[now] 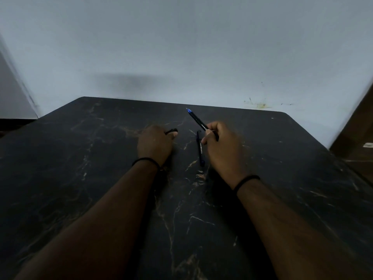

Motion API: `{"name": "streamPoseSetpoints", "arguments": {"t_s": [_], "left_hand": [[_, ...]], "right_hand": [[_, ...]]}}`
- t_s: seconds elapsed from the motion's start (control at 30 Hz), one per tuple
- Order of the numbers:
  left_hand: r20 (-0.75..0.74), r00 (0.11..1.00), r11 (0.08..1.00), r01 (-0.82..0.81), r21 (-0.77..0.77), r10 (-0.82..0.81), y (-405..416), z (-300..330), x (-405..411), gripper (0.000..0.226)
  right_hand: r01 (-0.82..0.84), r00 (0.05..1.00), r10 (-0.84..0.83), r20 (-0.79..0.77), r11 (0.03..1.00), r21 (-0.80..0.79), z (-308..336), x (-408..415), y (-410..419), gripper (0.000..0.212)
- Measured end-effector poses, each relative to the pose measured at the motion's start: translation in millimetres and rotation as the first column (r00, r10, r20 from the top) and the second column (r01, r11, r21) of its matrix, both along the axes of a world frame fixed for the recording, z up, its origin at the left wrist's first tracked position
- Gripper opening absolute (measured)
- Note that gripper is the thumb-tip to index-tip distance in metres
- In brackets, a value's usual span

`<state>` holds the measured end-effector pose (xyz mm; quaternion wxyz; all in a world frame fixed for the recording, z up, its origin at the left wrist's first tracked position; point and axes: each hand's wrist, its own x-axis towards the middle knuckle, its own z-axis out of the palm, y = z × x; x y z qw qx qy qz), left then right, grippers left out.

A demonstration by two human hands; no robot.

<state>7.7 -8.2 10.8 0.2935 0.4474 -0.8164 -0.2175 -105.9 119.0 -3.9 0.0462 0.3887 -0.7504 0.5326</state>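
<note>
My right hand (221,145) grips a black pen (196,120) whose blue tip points up and away to the left, uncapped. My left hand (155,143) rests on the black marble-patterned table (80,158), fingers curled round a small black piece, likely a pen cap (172,130), which sticks out past the thumb. A second dark pen (200,149) lies flat on the table between the two hands, just left of my right hand. Both wrists wear thin black bands.
The table's far edge meets a pale wall (181,47) just behind the hands. A brown wooden piece of furniture (355,138) stands at the right past the table's corner. The table's left edge drops to a dark floor (12,124).
</note>
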Motion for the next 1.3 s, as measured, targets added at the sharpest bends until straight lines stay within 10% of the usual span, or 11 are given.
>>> {"name": "streamPoseSetpoints", "arguments": {"t_s": [0.43,1.3], "left_hand": [[-0.481,0.867,0.966,0.221,0.132,-0.132,-8,-8,-14,0.026],[-0.468,0.853,0.952,0.298,0.072,-0.231,-6,-4,-11,0.025]], "right_hand": [[0.154,0.978,-0.126,-0.163,0.973,0.171,12,-1,16,0.019],[0.121,0.977,-0.084,-0.197,0.976,0.182,18,1,16,0.019]]}}
